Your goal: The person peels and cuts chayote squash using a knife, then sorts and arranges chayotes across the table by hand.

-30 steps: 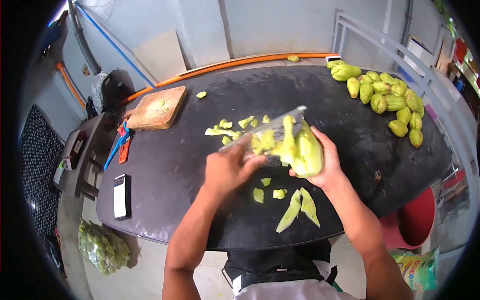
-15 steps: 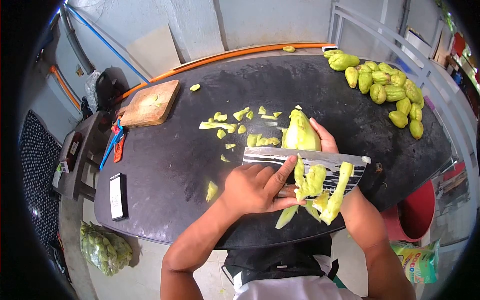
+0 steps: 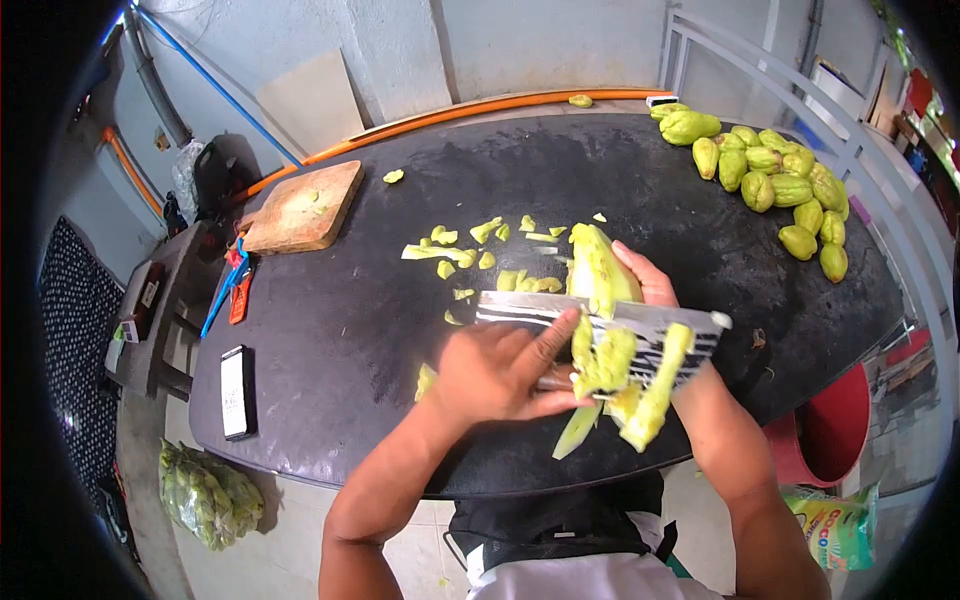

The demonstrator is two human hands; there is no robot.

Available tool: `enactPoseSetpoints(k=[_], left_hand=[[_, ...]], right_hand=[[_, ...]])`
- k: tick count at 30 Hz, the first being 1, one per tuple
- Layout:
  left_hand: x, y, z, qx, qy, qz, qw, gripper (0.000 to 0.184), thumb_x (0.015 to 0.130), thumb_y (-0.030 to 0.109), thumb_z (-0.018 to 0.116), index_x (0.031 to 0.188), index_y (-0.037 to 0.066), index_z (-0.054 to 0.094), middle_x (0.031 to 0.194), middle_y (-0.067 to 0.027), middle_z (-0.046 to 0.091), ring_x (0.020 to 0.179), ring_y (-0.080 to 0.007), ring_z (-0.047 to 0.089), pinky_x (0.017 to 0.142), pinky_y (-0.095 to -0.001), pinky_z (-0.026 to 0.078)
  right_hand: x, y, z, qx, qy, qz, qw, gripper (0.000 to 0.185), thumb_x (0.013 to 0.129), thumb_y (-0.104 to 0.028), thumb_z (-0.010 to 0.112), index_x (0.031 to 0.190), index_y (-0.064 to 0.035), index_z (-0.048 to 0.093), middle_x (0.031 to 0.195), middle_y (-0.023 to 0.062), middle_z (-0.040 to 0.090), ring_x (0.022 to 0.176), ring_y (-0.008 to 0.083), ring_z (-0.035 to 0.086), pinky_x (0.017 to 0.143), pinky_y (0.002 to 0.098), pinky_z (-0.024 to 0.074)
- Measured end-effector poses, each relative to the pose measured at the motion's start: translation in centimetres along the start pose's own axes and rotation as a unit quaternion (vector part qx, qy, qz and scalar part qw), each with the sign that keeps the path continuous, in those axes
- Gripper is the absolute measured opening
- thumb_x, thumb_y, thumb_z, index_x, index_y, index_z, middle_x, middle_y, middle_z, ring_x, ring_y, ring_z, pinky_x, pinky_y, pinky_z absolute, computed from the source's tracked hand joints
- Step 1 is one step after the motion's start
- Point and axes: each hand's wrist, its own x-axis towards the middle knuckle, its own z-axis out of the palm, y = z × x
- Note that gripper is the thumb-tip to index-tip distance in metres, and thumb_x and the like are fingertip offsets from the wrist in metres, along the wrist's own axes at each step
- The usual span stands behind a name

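Note:
My left hand (image 3: 505, 372) is closed round the handle of a wide-bladed knife (image 3: 540, 305), its index finger stretched along the blade. Several pale green peel strips (image 3: 655, 390) cling to the flat of the blade. Beyond the blade, my right hand (image 3: 648, 275) holds a peeled green chayote (image 3: 603, 268); the knife hides part of that hand and the fruit's near end. Cut bits (image 3: 440, 254) lie scattered on the black table (image 3: 330, 330) left of the fruit, and a long peel piece (image 3: 577, 430) lies below the knife.
Several whole chayotes (image 3: 790, 190) are heaped at the right back. A wooden board (image 3: 305, 210) sits at the left back, with an orange-handled tool (image 3: 239, 298) near it. A phone (image 3: 236, 392) lies at the left edge. A red bin (image 3: 825, 425) stands below the right edge.
The knife swung from pointing up beside the fruit to lying across its near side, with peel on the blade. Over the last half second it shifted slightly left.

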Motion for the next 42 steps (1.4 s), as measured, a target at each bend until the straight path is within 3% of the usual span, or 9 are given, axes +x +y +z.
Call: enactPoseSetpoints(k=[7, 11, 19, 29, 32, 35, 37, 39, 42], left_hand=[[-0.7, -1.3, -0.2, -0.006, -0.006, -0.039, 0.999, 0.092, 0.074, 0.059, 0.085, 0.143, 0.003, 0.061, 0.070, -0.0037, 0.065, 0.058, -0.0218, 0.067, 0.057, -0.0351, 0.056], [-0.1, 0.4, -0.5, -0.051, -0.040, -0.045, 0.997, 0.088, 0.076, 0.056, 0.086, 0.141, 0.003, 0.063, 0.079, -0.0074, 0.071, 0.066, -0.0251, 0.072, 0.063, -0.0377, 0.059], [-0.8, -1.5, 0.2, -0.048, 0.013, -0.048, 0.998, 0.089, 0.075, 0.054, 0.087, 0.141, -0.001, 0.063, 0.064, -0.0056, 0.062, 0.054, -0.0224, 0.066, 0.055, -0.0343, 0.053], [-1.5, -3.2, -0.1, -0.050, -0.007, -0.116, 0.992, 0.088, 0.075, 0.050, 0.088, 0.141, -0.001, 0.062, 0.070, -0.0112, 0.067, 0.060, -0.0287, 0.070, 0.058, -0.0366, 0.056], [-1.1, -2.1, -0.5, -0.073, -0.019, -0.110, 0.991, 0.088, 0.076, 0.051, 0.088, 0.142, -0.001, 0.062, 0.069, -0.0113, 0.067, 0.060, -0.0284, 0.070, 0.059, -0.0369, 0.056], [0.0, -0.5, -0.9, -0.062, -0.021, -0.078, 0.995, 0.086, 0.076, 0.057, 0.086, 0.138, 0.001, 0.064, 0.089, -0.0160, 0.075, 0.081, -0.0333, 0.077, 0.070, -0.0408, 0.061], [-0.5, -1.7, 0.0, -0.071, 0.005, -0.090, 0.993, 0.089, 0.076, 0.052, 0.088, 0.143, -0.001, 0.061, 0.069, -0.0115, 0.065, 0.059, -0.0267, 0.070, 0.060, -0.0371, 0.056], [-1.0, -3.0, -0.5, -0.043, -0.036, -0.161, 0.985, 0.079, 0.081, 0.043, 0.087, 0.141, -0.002, 0.062, 0.077, -0.0134, 0.071, 0.066, -0.0258, 0.074, 0.066, -0.0354, 0.058], [-1.7, -5.0, -0.7, -0.036, -0.069, -0.313, 0.946, 0.064, 0.090, 0.036, 0.083, 0.139, -0.001, 0.064, 0.090, -0.0161, 0.077, 0.087, -0.0208, 0.079, 0.080, -0.0320, 0.059]], right_hand=[[-0.2, 0.4, 0.9, -0.117, 0.082, -0.048, 0.989, 0.042, 0.107, -0.040, 0.053, 0.130, -0.0076, 0.065, 0.113, 0.0139, 0.074, 0.099, 0.0247, 0.074, 0.089, 0.0401, 0.0613], [-0.6, 0.6, 1.4, -0.054, 0.027, -0.014, 0.998, 0.040, 0.108, -0.038, 0.053, 0.131, -0.0081, 0.065, 0.114, 0.0129, 0.074, 0.097, 0.0236, 0.074, 0.088, 0.0392, 0.0613], [-0.1, 0.7, 0.7, -0.098, 0.064, -0.040, 0.992, 0.043, 0.106, -0.040, 0.055, 0.130, -0.0054, 0.064, 0.113, 0.0149, 0.074, 0.093, 0.0240, 0.075, 0.087, 0.0403, 0.0623], [0.1, 1.4, -1.0, -0.126, 0.059, -0.102, 0.985, 0.047, 0.105, -0.046, 0.057, 0.129, -0.0066, 0.066, 0.117, 0.0124, 0.074, 0.102, 0.0253, 0.073, 0.093, 0.0434, 0.0605], [0.0, 1.4, 0.4, -0.098, 0.053, -0.058, 0.992, 0.045, 0.107, -0.040, 0.053, 0.129, -0.0020, 0.063, 0.117, 0.0139, 0.073, 0.101, 0.0233, 0.074, 0.092, 0.0404, 0.0612], [-0.7, 0.6, -0.3, -0.032, 0.011, 0.008, 0.999, 0.042, 0.106, -0.041, 0.055, 0.129, -0.0075, 0.065, 0.117, 0.0142, 0.073, 0.103, 0.0245, 0.073, 0.093, 0.0414, 0.0606], [-0.1, 1.4, -0.9, -0.011, 0.007, -0.025, 1.000, 0.040, 0.106, -0.038, 0.054, 0.128, -0.0067, 0.065, 0.116, 0.0137, 0.073, 0.103, 0.0240, 0.072, 0.094, 0.0409, 0.0597], [-0.6, 1.8, 0.0, -0.148, 0.044, -0.131, 0.979, 0.040, 0.106, -0.035, 0.051, 0.129, -0.0045, 0.064, 0.119, 0.0134, 0.072, 0.105, 0.0242, 0.072, 0.093, 0.0408, 0.0595], [-0.3, 1.3, 0.6, -0.143, 0.080, -0.091, 0.982, 0.050, 0.104, -0.041, 0.050, 0.129, 0.0000, 0.064, 0.114, 0.0154, 0.074, 0.095, 0.0274, 0.074, 0.085, 0.0403, 0.0624]])
